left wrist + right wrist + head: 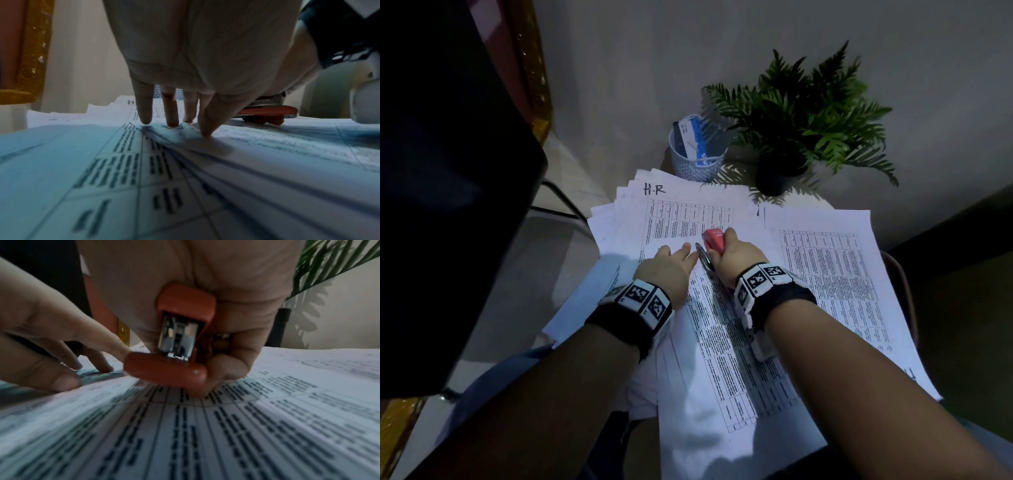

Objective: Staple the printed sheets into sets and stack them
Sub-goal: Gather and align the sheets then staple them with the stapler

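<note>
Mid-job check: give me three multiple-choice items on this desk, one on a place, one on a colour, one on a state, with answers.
1. Where is the mesh cup?
A. left of the potted fern
B. on the floor
C. in a hand

2. The stapler is:
A. blue
B. red
C. black

3. The left hand is:
A. gripping the stapler
B. pressing straight fingers on the sheets
C. raised clear

Answers: A, head view shows it beside the fern; B, red body in the right hand; B, fingertips touch paper.

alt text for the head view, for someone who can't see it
A right hand grips a red stapler over printed sheets while the left hand's fingertips press the paper beside it. Behind stand a white basket and potted fern.
</note>
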